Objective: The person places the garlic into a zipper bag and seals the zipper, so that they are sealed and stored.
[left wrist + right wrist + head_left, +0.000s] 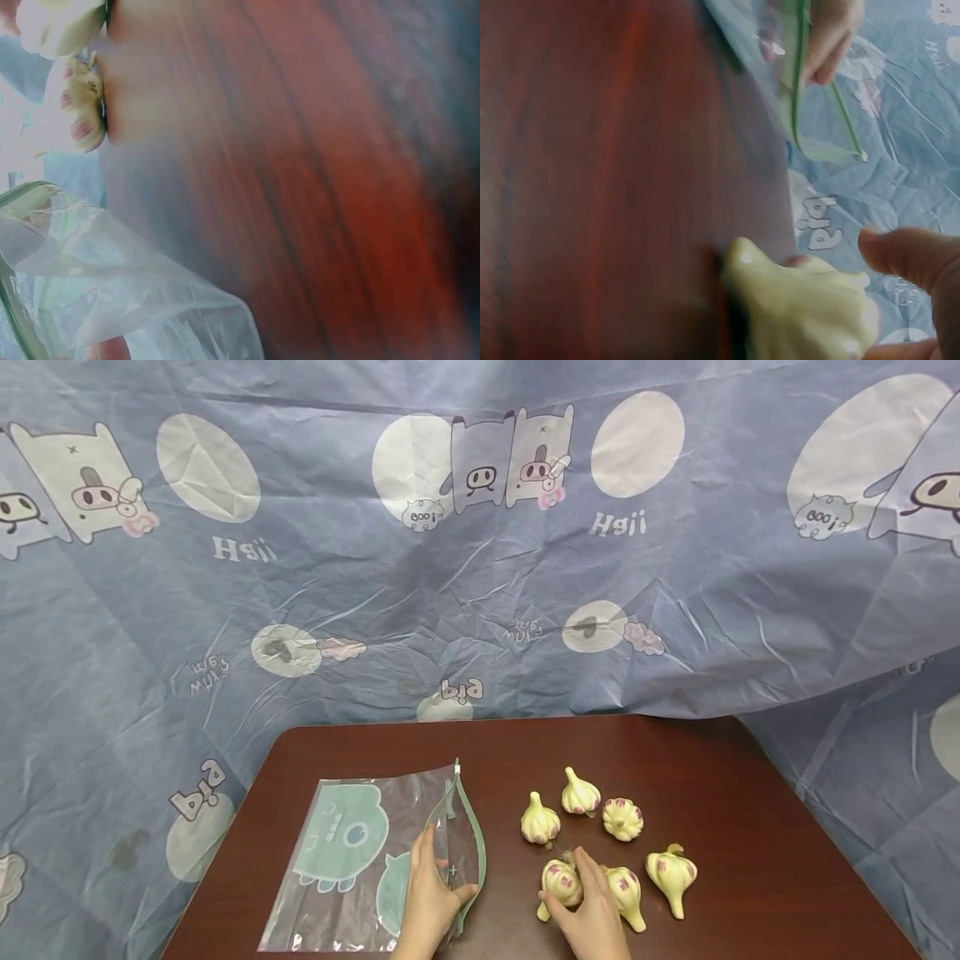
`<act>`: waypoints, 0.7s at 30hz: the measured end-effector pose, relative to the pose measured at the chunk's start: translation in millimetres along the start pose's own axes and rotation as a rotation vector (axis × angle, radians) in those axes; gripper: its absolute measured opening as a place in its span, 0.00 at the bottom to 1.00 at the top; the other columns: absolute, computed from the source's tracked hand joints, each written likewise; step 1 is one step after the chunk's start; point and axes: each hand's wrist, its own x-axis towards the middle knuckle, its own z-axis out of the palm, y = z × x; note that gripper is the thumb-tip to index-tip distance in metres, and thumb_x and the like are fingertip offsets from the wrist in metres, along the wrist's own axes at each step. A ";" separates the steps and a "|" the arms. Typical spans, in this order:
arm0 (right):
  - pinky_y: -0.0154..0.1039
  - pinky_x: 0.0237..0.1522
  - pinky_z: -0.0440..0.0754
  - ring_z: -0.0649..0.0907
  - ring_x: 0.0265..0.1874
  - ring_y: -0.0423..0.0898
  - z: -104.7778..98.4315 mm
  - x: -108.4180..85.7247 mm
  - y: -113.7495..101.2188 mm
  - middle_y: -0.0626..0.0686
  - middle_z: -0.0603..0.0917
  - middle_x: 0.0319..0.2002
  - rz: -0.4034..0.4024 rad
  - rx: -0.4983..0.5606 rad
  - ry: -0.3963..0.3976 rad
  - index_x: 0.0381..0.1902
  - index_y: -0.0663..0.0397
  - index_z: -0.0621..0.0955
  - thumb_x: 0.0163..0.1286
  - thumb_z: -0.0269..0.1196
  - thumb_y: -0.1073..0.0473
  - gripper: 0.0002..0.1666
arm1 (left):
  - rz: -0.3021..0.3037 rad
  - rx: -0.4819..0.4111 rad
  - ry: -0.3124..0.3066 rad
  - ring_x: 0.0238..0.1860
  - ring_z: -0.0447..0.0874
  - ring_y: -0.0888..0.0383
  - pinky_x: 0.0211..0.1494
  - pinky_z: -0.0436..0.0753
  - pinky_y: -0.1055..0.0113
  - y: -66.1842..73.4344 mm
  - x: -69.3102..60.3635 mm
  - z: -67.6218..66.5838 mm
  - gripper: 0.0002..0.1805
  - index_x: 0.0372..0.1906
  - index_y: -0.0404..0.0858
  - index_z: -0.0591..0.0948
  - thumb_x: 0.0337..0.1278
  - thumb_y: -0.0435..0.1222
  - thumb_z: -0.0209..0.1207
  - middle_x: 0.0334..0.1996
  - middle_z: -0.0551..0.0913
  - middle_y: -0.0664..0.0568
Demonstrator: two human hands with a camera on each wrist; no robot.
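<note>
A clear zip bag (345, 860) with mint-green monster prints lies flat on the left of the table, its green-edged mouth parted toward the right. My left hand (431, 893) holds the bag at that mouth, thumb by the green edge; in the right wrist view its fingers meet the green strip (801, 75). My right hand (596, 914) is over a garlic bulb (561, 883), thumb and fingers spread about it. In the right wrist view the thumb (904, 253) stands apart from the garlic bulb (802, 307). Another garlic bulb (625, 893) lies right beside that hand.
More garlic bulbs lie loose behind and to the right: one upright (540, 822), one farther back (580, 795), one showing its underside (622, 819), one at the right (672, 872). The dark wooden table (750, 810) backs onto a blue printed cloth (480, 577).
</note>
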 end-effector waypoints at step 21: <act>0.63 0.55 0.76 0.79 0.53 0.69 16.4 7.7 15.7 0.72 0.79 0.53 0.027 -0.074 0.019 0.62 0.75 0.71 0.51 0.77 0.52 0.48 | -0.008 -0.003 0.007 0.47 0.80 0.53 0.42 0.81 0.59 -0.3 0.7 -0.3 0.62 0.73 0.31 0.58 0.25 0.30 0.80 0.69 0.63 0.38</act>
